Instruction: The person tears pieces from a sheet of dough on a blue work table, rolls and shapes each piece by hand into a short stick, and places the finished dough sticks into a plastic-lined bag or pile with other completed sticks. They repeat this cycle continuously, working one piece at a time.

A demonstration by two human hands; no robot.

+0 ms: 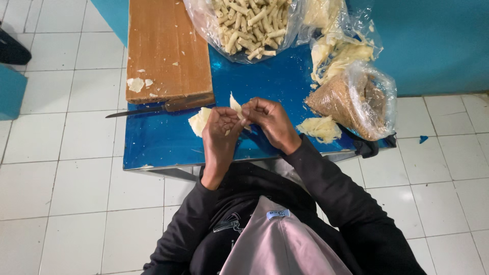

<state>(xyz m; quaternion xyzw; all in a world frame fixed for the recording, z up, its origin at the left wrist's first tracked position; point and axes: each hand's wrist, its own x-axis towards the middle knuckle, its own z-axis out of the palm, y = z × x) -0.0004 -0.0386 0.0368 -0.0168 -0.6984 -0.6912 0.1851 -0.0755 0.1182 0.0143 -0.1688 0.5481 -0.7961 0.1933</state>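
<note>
Hands — left [220, 127], right [266, 118] — pinching pale dough wrapper [235, 105] over blue table [270, 81].

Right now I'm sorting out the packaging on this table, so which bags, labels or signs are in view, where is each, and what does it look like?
Clear plastic bag: table's far edge, open, full of small pale rolled sticks.
Clear plastic bag: far right of the table, crumpled, holding pale yellow wrapper sheets.
Clear plastic bag: right edge of the table, bulging, filled with brown crumbly filling.
Small label: on the person's pale head covering, light blue rectangle.
No signs or screens.
</note>
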